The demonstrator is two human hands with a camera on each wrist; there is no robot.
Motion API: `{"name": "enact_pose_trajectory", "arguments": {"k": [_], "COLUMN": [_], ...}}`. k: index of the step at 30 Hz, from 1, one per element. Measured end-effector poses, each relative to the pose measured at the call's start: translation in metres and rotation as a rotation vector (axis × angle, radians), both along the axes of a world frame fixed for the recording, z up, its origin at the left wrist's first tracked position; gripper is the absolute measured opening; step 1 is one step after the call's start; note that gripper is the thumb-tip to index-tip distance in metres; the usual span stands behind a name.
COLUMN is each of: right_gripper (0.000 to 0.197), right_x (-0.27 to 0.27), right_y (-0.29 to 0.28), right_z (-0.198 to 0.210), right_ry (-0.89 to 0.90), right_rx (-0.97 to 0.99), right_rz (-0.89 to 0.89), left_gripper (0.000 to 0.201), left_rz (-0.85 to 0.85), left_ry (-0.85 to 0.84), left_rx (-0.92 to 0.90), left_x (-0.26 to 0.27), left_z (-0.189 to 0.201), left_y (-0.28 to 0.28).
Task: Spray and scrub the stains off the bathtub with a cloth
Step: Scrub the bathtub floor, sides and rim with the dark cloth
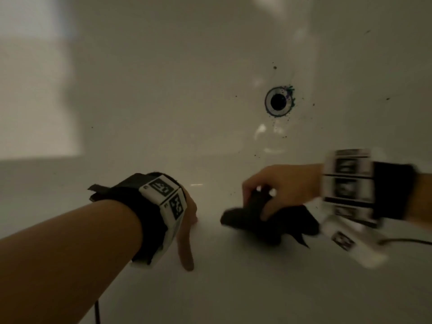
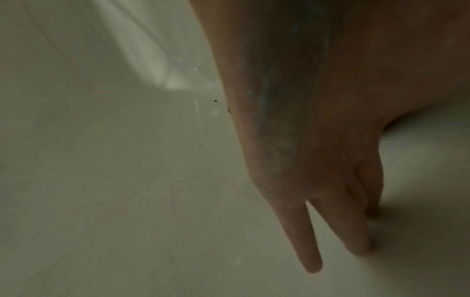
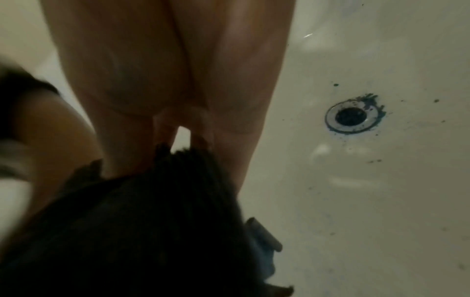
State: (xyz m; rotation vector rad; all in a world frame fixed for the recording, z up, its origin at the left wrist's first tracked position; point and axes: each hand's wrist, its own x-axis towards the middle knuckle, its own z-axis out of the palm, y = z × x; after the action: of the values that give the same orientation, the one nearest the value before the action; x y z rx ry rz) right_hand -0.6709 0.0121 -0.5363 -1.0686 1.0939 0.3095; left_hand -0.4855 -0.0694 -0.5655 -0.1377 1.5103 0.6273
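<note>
I look down into a white bathtub with a round drain. Blue-green stains ring the drain, and dark specks scatter around it. My right hand grips a dark cloth and presses it on the tub floor below the drain. In the right wrist view the cloth bunches under my fingers, with the stained drain off to the right. My left hand rests on the tub with straight fingers, and the fingertips touch the surface. No spray bottle is in view.
The tub wall rises behind the drain with a few dark specks. A brighter patch of the tub's wall lies at the far left. A thin cable runs off my right wrist.
</note>
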Motion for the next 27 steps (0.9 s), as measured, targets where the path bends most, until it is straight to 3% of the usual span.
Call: {"name": "enact_pose_trajectory", "arguments": {"k": [2, 4, 7, 10, 11, 15, 19, 23, 27], "right_gripper": [0.025, 0.029, 0.03, 0.025, 0.026, 0.025, 0.031, 0.032, 0.037], "right_x": [0.002, 0.017, 0.041, 0.064, 0.071, 0.085, 0.07, 0.036, -0.02], "right_y": [0.004, 0.012, 0.017, 0.008, 0.005, -0.008, -0.012, -0.026, -0.05], "right_z": [0.034, 0.052, 0.048, 0.021, 0.008, -0.057, -0.112, -0.137, -0.144], "right_ry": [-0.183, -0.305, -0.282, -0.176, -0.129, 0.067, 0.245, 0.425, 0.703], "right_rx": [0.11, 0.114, 0.012, -0.08, -0.12, -0.172, -0.165, -0.281, -0.359], "right_rz": [0.011, 0.058, 0.038, 0.042, 0.038, 0.068, 0.126, 0.18, 0.007], "left_gripper": [0.107, 0.107, 0.096, 0.059, 0.056, 0.08, 0.087, 0.095, 0.096], "left_rz": [-0.105, -0.103, -0.052, 0.012, 0.004, -0.005, 0.075, 0.168, 0.196], "left_ry": [-0.046, -0.059, -0.049, -0.022, -0.027, -0.081, 0.097, 0.225, 0.347], "left_rx": [0.022, 0.062, 0.062, 0.078, 0.077, -0.012, -0.212, -0.316, -0.416], "left_x": [0.005, 0.003, 0.002, 0.004, 0.003, 0.001, -0.005, -0.013, -0.031], "left_z": [-0.005, -0.004, -0.001, -0.008, -0.013, -0.028, -0.04, -0.062, -0.088], "left_y": [-0.001, -0.003, -0.006, -0.012, -0.014, -0.031, -0.054, -0.072, -0.076]}}
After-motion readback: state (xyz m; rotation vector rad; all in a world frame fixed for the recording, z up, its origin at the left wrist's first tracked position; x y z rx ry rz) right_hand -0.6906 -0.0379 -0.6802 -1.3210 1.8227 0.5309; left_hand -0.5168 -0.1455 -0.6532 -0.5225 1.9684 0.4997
